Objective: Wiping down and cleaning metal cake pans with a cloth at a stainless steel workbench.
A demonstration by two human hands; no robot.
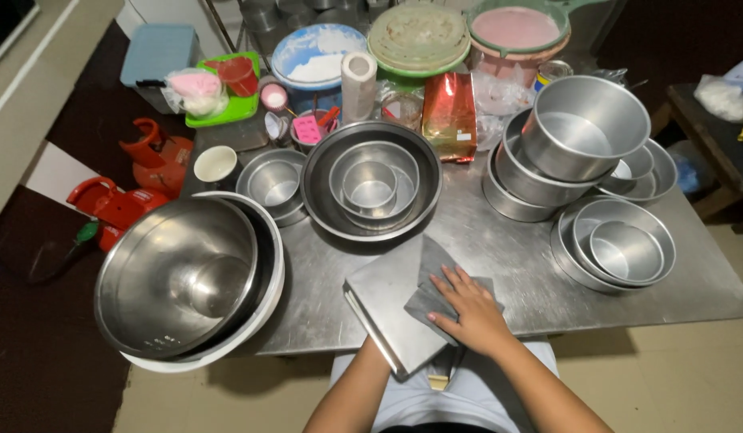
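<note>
A flat square metal tray lies at the table's front edge, its near corner hanging past the edge. A grey cloth is spread over the tray's right side. My right hand presses flat on the cloth, fingers spread and pointing up-left. My left forearm reaches up to the tray's near-left edge. The left hand itself is hidden under the tray.
The steel table is crowded. A big steel bowl in a white basin overhangs its left edge, nested round pans sit in the middle, and pan stacks stand at the right. Plastic tubs, packets and a paper roll fill the back.
</note>
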